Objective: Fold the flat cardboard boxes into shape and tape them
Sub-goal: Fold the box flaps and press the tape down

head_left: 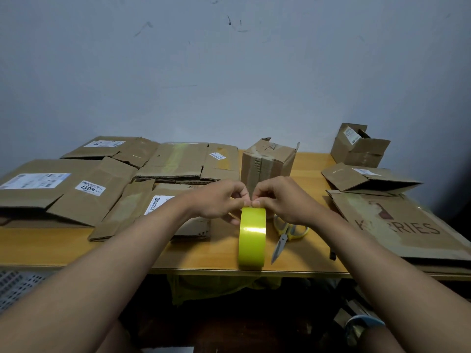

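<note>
A yellow tape roll [252, 236] stands on edge near the front of the wooden table [224, 253]. My left hand [218, 200] and my right hand [280, 200] meet at the roll's top, fingertips pinching the tape there. Just behind my hands stands a folded brown box [267, 163], upright, with old tape on its side. Several flat cardboard boxes [76, 189] lie stacked over the left half of the table. More flat boxes lie at the right, one printed with dark letters [400, 225].
Yellow-handled scissors [286, 236] lie right of the roll, blades toward the front edge. A small folded box [359, 146] stands at the back right, partly open. A grey wall rises behind the table. Dark clutter fills the space under it.
</note>
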